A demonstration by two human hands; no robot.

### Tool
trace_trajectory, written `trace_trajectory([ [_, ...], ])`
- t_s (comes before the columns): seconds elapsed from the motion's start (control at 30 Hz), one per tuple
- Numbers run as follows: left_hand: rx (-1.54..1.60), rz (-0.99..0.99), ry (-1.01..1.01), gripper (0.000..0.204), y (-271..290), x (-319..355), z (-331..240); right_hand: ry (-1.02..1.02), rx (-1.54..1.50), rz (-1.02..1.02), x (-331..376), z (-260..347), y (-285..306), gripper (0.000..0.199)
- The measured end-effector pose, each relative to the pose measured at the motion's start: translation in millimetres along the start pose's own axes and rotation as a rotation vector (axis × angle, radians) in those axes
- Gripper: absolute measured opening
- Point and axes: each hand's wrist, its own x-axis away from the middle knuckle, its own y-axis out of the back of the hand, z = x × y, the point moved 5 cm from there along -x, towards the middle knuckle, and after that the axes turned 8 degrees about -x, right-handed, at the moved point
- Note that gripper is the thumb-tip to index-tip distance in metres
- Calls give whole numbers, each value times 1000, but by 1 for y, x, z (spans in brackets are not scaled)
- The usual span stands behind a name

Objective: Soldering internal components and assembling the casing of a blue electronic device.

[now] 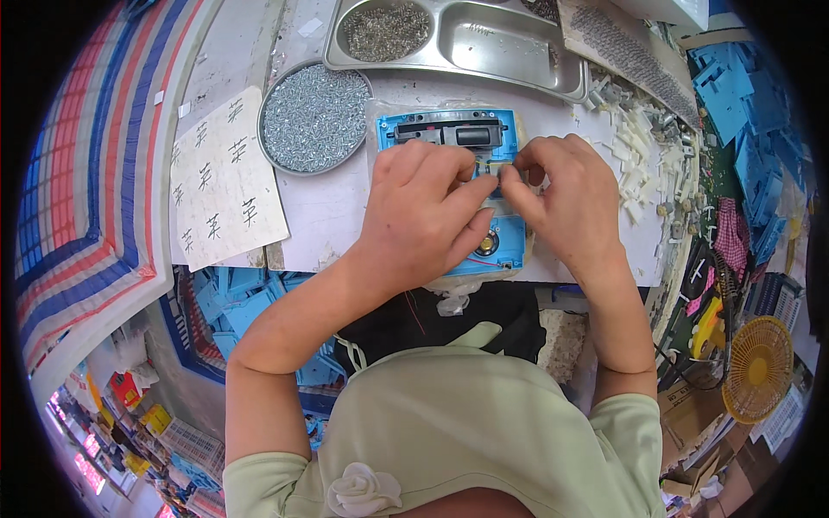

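Hands (419, 211) at blue casing (514, 237), paper sheet (226, 186) bearing handwritten characters

Paper sheet (226, 190), left of frame: one handwritten dark character (205, 176), shown nine times. Brown carton (698, 421), lower right: dark printed letters (678, 400), partly visible.

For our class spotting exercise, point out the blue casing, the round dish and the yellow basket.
Blue casing (513, 235): head view, bare lower right part.
Round dish (313, 173): head view, on its lower rim.
Yellow basket (757, 371): head view, on its middle.
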Motion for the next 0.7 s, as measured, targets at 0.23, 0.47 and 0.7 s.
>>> trace_trajectory([
  [0.23, -89, 17, -18, 28, -6, -2, 1, -335, -354, 198, -5, -23, -6, 16],
  [0.47, -127, 10, -20, 27, -10, -1, 0, 103, 289, 174, -11, 18, -7, 15],
  [0.7, -43, -2, -12, 27, -7, -7, 5, -501, -671, 469, -17, -42, -13, 21],
])
